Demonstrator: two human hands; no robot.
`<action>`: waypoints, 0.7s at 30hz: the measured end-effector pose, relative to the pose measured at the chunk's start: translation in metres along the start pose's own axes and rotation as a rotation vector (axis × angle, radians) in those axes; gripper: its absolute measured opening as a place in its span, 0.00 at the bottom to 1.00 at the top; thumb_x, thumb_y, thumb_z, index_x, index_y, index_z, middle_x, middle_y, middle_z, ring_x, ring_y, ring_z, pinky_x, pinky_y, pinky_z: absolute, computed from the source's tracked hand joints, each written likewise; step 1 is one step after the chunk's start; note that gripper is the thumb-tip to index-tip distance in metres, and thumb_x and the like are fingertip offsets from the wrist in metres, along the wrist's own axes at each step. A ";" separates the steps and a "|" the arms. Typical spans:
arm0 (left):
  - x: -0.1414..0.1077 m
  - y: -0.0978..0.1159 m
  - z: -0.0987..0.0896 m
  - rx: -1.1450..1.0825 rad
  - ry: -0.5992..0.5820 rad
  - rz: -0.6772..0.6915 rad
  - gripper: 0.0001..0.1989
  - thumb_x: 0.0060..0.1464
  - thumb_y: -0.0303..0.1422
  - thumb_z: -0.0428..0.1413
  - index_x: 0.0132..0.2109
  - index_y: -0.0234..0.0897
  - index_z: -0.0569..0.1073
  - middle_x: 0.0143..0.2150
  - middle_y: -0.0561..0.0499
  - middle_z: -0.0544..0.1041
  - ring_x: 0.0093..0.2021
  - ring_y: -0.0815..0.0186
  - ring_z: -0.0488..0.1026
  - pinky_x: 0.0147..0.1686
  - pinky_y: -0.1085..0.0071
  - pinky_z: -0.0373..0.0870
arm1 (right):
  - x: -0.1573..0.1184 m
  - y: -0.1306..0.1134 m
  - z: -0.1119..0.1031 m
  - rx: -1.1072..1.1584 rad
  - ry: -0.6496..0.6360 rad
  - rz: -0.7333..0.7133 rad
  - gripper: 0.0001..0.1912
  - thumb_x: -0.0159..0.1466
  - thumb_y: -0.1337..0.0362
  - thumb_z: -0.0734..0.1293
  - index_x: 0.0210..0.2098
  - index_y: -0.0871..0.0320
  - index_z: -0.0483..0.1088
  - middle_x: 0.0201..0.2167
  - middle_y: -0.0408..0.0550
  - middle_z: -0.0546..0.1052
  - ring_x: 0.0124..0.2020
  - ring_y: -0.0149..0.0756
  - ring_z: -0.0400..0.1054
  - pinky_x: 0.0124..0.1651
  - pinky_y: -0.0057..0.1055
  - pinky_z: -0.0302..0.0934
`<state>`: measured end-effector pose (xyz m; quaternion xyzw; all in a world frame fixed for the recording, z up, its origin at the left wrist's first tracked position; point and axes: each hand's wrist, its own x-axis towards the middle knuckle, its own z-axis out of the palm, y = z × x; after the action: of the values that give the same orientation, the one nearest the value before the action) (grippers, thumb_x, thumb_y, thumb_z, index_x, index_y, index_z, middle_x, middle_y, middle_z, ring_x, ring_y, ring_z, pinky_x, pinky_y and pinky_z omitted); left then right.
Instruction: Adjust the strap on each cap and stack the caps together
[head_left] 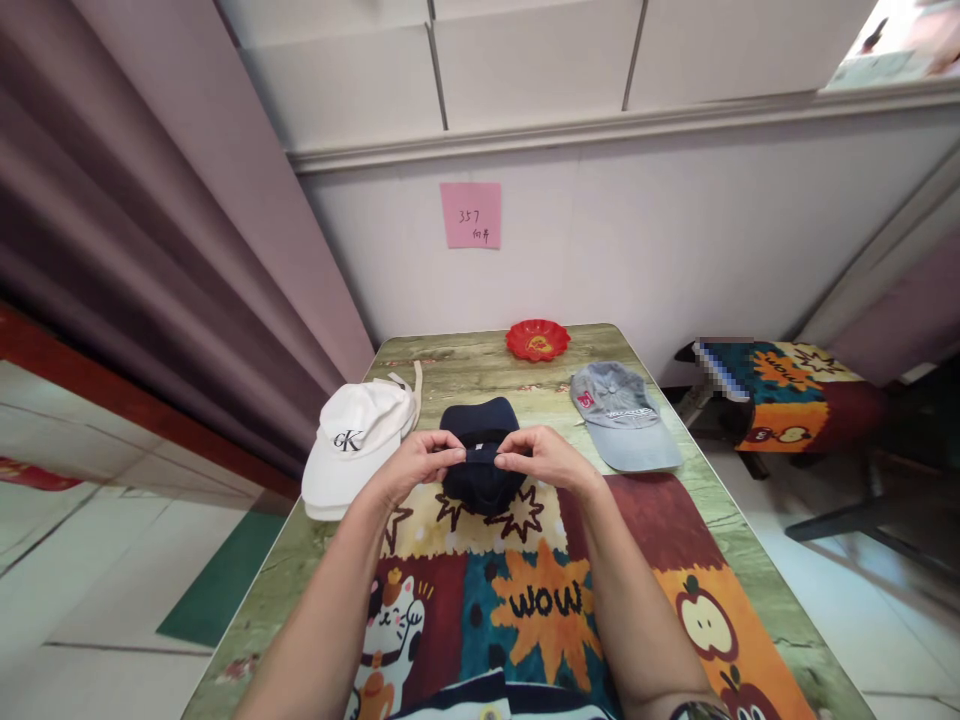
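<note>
A dark navy cap (pixel 481 490) lies at the middle of the table, its brim pointing away from me. My left hand (pixel 420 460) pinches the left part of the cap's back strap between thumb and fingers. On the other side, my right hand (pixel 544 458) pinches the strap's right part in the same way. A small gap separates the two sets of fingertips. To the left sits a white cap (pixel 356 440) with black letters and a loose strap. A grey-blue cap (pixel 626 415) with a red patch rests to the right.
A red scalloped dish (pixel 538 341) stands near the table's far edge. Beneath the caps, a colourful patterned mat (pixel 480 610) covers part of the wood-look table (pixel 274 590). A pink note (pixel 471 215) is stuck on the wall. Left of the table hangs a curtain (pixel 187 200); a mat-covered bench (pixel 795 400) is at right.
</note>
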<state>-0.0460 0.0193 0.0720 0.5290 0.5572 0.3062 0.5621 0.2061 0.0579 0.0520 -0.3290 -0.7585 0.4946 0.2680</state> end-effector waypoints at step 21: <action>-0.001 -0.006 -0.002 -0.015 0.061 0.034 0.16 0.52 0.45 0.63 0.35 0.35 0.75 0.21 0.57 0.66 0.20 0.75 0.60 0.21 0.77 0.51 | -0.002 0.001 -0.005 -0.106 0.014 0.001 0.15 0.63 0.52 0.67 0.35 0.57 0.79 0.29 0.43 0.79 0.30 0.32 0.67 0.33 0.27 0.56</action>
<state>-0.0494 0.0178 0.0672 0.5247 0.5626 0.3359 0.5435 0.2109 0.0595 0.0530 -0.3468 -0.7816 0.4514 0.2551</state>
